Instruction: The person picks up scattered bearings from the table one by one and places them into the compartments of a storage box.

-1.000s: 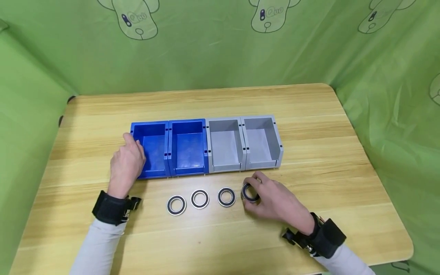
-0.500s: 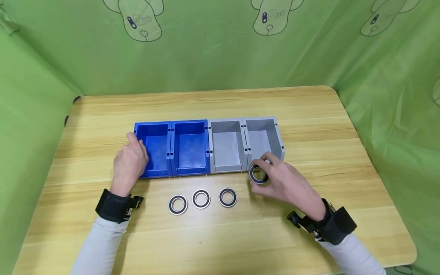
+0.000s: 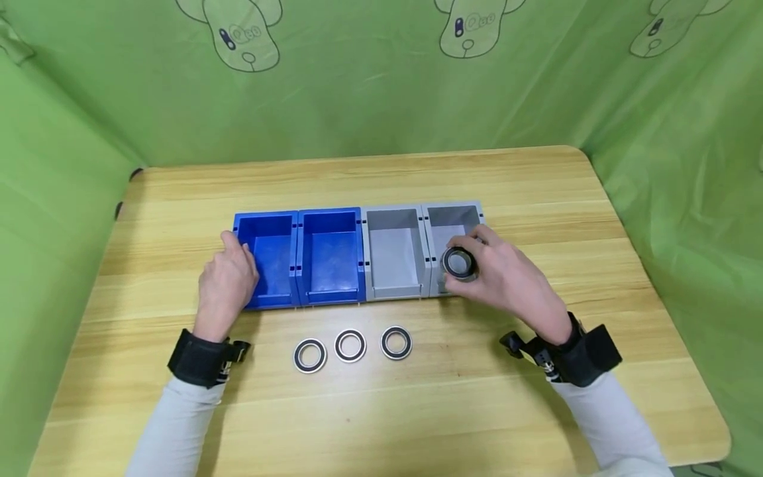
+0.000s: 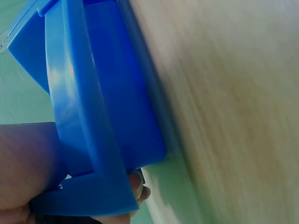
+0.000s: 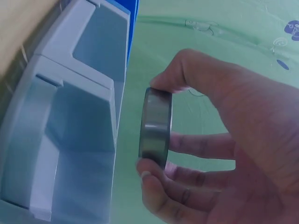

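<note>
My left hand (image 3: 228, 278) grips the outer side wall of the leftmost blue bin (image 3: 274, 265); in the left wrist view fingertips show past the bin's edge. My right hand (image 3: 515, 275) pinches a ball bearing (image 5: 155, 123) by its rim, between thumb and fingers. In the head view that bearing is over the front part of the rightmost grey bin (image 3: 438, 235); the right wrist view shows it apart from the bin walls. Three more bearings lie flat in a row before the bins: a left one (image 3: 299, 356), a middle one (image 3: 338, 346) and a right one (image 3: 384, 343).
A second blue bin (image 3: 330, 265) and another grey bin (image 3: 393, 258) stand between the outer two, side by side in one row. They rest on a wooden table (image 3: 369, 424) with rounded corners. Green cloth (image 3: 357, 99) hangs behind and at both sides.
My right hand has lifted the rightmost bearing from the table and carried it up and forward over the rightmost grey bin. The left hand keeps its hold on the blue bin.
</note>
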Tool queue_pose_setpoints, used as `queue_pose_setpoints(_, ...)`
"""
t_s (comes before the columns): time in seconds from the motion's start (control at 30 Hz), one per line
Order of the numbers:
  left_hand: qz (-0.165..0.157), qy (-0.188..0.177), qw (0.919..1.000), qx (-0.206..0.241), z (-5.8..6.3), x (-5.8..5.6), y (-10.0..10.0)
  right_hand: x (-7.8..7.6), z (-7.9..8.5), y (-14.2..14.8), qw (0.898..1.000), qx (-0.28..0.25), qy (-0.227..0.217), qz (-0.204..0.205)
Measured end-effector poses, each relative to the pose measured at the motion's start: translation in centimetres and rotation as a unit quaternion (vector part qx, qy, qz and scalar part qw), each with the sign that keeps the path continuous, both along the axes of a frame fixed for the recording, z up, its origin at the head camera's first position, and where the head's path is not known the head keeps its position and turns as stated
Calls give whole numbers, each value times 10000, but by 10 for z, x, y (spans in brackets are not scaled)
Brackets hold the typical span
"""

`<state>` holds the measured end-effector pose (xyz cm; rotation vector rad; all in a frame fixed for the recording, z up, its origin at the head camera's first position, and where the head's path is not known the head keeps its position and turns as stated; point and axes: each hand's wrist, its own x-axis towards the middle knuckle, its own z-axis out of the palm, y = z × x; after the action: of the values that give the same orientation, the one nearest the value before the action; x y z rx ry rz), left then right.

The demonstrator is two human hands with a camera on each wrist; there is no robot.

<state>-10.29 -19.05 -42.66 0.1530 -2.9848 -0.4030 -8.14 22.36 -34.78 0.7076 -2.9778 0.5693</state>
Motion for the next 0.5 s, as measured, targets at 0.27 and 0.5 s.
queue_pose_setpoints(0.27,-94,362,9992,-166,-4,1,0,-17,-4,0,10000,72,-17,-4)
queue_pose_setpoints(0.5,-61,323,9993,-196,-5,0,-1,-27,-11,-1,9995,136,-296,56)
